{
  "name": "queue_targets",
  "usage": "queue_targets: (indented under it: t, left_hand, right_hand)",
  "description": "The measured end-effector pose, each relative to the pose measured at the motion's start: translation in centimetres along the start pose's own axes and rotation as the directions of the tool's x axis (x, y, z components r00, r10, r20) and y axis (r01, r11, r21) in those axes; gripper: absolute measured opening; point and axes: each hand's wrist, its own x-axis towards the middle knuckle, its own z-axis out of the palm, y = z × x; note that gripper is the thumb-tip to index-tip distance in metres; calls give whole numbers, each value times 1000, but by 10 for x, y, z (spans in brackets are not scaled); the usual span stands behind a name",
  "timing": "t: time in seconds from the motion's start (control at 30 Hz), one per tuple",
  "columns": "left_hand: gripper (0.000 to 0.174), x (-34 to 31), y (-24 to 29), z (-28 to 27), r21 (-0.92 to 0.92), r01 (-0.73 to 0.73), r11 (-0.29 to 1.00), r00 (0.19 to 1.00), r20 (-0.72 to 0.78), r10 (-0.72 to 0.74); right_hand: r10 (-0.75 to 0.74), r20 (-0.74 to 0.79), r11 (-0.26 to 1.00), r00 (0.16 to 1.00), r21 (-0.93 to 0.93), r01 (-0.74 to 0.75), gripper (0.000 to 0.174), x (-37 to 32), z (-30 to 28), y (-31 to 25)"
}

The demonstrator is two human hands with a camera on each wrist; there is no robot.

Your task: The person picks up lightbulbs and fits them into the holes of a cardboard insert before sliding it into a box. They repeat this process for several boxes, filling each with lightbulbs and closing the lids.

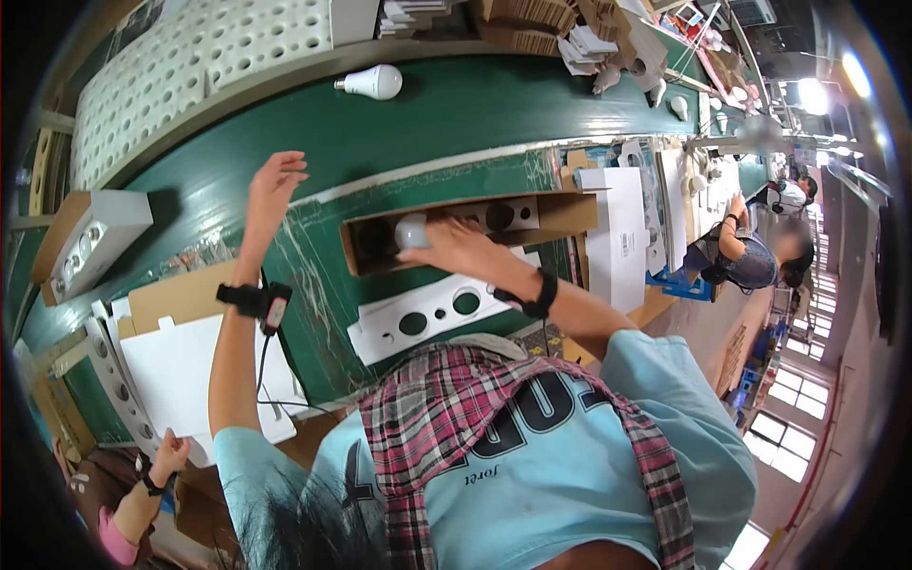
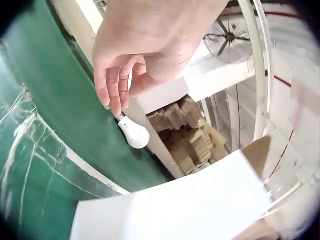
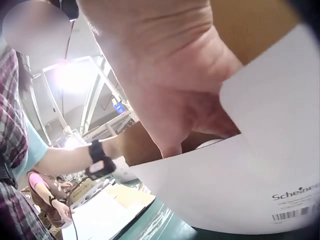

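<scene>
In the head view my right hand [image 1: 465,252] reaches into a long, open cardboard box [image 1: 560,218] and grips a white light bulb [image 1: 411,231] near its left end. A card insert with round holes [image 1: 522,214] lines this box. From the right wrist view, the box's white wall [image 3: 200,185] hides most of the fingers and bulb. My left hand [image 1: 274,185] is raised over the green surface with relaxed fingers and nothing in them. Another light bulb [image 1: 375,83] lies farther back; in the left wrist view the fingertips [image 2: 116,107] overlap this bulb's base [image 2: 120,116].
A white card insert with holes [image 1: 437,315] lies in front of the box. To the left stands a box of bulbs [image 1: 100,242]; at the back is a white perforated tray [image 1: 209,76]. Flattened white boxes [image 1: 613,237] lie to the right. Other people work at both sides.
</scene>
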Motion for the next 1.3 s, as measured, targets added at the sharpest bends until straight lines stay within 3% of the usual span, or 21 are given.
queue_targets:
  t: [0.03, 0.1, 0.17, 0.23, 0.37, 0.4, 0.5, 0.53, 0.6, 0.67, 0.73, 0.8, 0.83, 0.87, 0.97, 1.03, 1.1, 1.17, 1.2, 1.23, 1.3]
  left_hand:
    - [34, 19, -4, 7, 103, -46, 994, 999, -25, 49]
    - [37, 60, -12, 25, 303, -132, 944, 986, -60, 157]
    - [54, 101, -23, 36, 391, -229, 891, 964, -35, 263]
    - [62, 134, -26, 47, 508, -363, 781, 910, 13, 415]
    - [62, 161, -30, 58, 789, -256, 559, 943, 75, 326]
    - [50, 171, -43, 54, 762, -316, 565, 914, 84, 398]
    - [37, 157, -41, 38, 605, -370, 705, 926, 179, 333]
    - [32, 146, -40, 31, 583, -341, 738, 937, 147, 317]
    - [33, 121, -26, 7, 376, 33, 926, 990, 115, -82]
    - [36, 81, -1, -15, 32, 58, 998, 996, 66, -60]
    - [42, 40, 24, -36, -199, 28, 980, 999, -19, -32]
    - [44, -7, 72, -51, -106, 12, 994, 1000, 23, -10]
    - [45, -36, 114, -43, -4, -66, 998, 991, 118, 66]
    - [47, -56, 153, -26, -27, -68, 997, 972, 225, 73]
    - [42, -104, 208, 33, 63, -68, 996, 865, 501, 27]
    - [36, -114, 210, 71, 83, -75, 994, 775, 632, 6]
    - [32, -119, 198, 93, -35, -29, 999, 764, 644, 45]
    - [32, -126, 189, 117, -101, -90, 991, 795, 592, 133]
    - [34, -128, 180, 126, -111, -98, 989, 829, 540, 142]
    - [36, -126, 172, 131, -2, -190, 982, 850, 500, 165]
    - [39, -118, 154, 137, 222, -350, 910, 875, 425, 232]
  right_hand:
    - [15, -5, 999, 1000, -35, -15, 57, -4, -5, -2]
    - [-44, -209, 996, 977, -86, 27, 55, -16, -4, 6]
    - [-135, -318, 985, 939, -147, 91, 52, -21, -3, 22]
    - [-103, -297, 989, 949, -134, 66, 51, -39, -15, 27]
    - [-11, -255, 1000, 967, 14, 15, 48, -53, -38, 36]
    - [33, -223, 997, 974, 69, -17, 48, -57, -42, 35]
    - [50, -73, 997, 996, 61, -45, 47, -64, -59, 37]
    - [50, -16, 995, 999, 83, -48, 45, -66, -70, 32]
    - [-107, -78, 980, 991, 159, 118, 44, -70, -69, 40]
    - [-186, -81, 947, 979, 249, 201, 43, -80, -82, 34]
    - [-254, -152, 851, 955, 434, 295, 42, -87, -97, 21]
    - [-267, -268, 685, 926, 623, 378, 46, -99, -104, 7]
    - [-266, -329, 570, 906, 704, 423, 51, -105, -105, 1]
    - [-292, -339, 495, 894, 747, 445, 65, -110, -106, -3]
    - [-412, -364, 460, 835, 708, 536, 76, -133, -103, -14]
    - [-487, -201, 607, 850, 622, 495, 77, -151, -104, -13]
    - [-360, -175, 569, 917, 737, 364, 75, -172, -97, -6]
    - [-254, -135, 471, 958, 848, 244, 73, -185, -86, 9]
    - [-240, -157, 481, 958, 838, 258, 69, -184, -77, 28]
    - [-265, -243, 452, 933, 824, 342, 63, -181, -69, 42]
    - [-208, -253, 508, 945, 798, 326, 63, -176, -63, 61]
